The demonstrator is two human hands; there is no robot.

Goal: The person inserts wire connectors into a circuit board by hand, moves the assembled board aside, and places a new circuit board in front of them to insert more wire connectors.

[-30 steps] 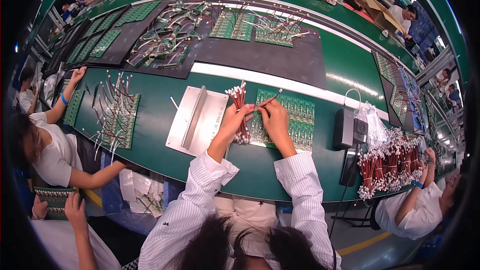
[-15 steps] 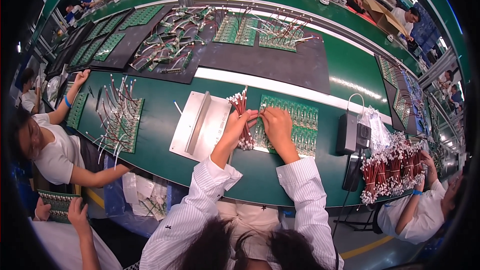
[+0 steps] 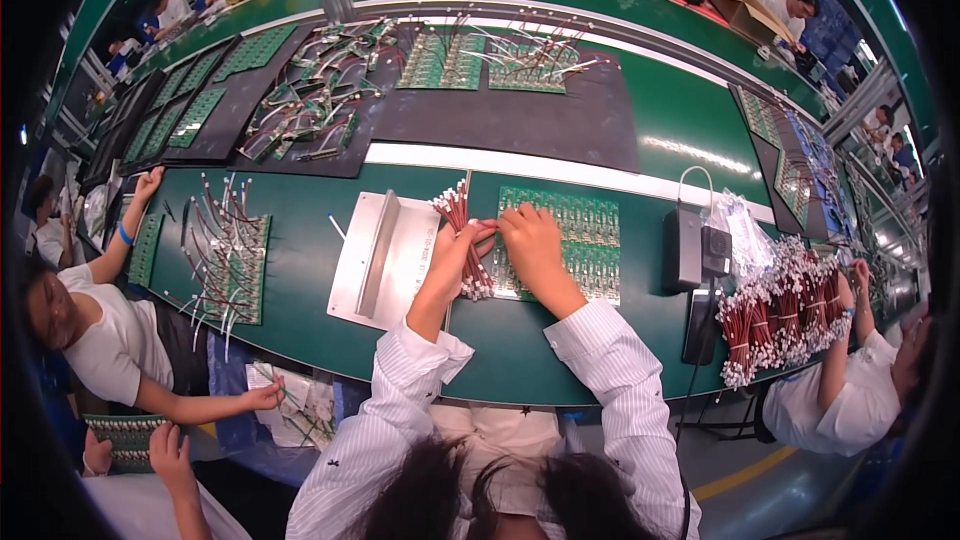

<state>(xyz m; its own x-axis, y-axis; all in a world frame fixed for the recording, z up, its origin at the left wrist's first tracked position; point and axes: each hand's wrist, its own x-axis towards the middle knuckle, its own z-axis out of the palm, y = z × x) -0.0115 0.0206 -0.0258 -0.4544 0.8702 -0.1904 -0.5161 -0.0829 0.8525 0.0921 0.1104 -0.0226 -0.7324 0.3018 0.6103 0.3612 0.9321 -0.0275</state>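
Observation:
My left hand [image 3: 460,248] is closed around a bundle of red-brown cables [image 3: 476,283] with white connectors at both ends. Its thumb and fingertips reach toward the left edge of a green circuit board panel [image 3: 590,230] lying flat on the table. Over that edge my right hand [image 3: 532,245] is closed, fingers bent down and close to the left fingertips. Whatever sits under the right fingertips is hidden by the hand. The panel carries rows of small boards, and no long cables show standing up from it.
Left of the bundle lies a metal plate with a raised bar [image 3: 378,255]. A wired board panel [image 3: 235,260] stands farther left, beside a co-worker. At right are a black power adapter [image 3: 684,248] and a heap of cable bundles [image 3: 780,325]. Dark mats [image 3: 500,130] hold boards behind.
The whole view has shifted slightly. My right hand's fingers have spread flatter over the panel's edge; the left keeps the cable bundle. The left co-worker's lower hand now shows, holding something thin and green.

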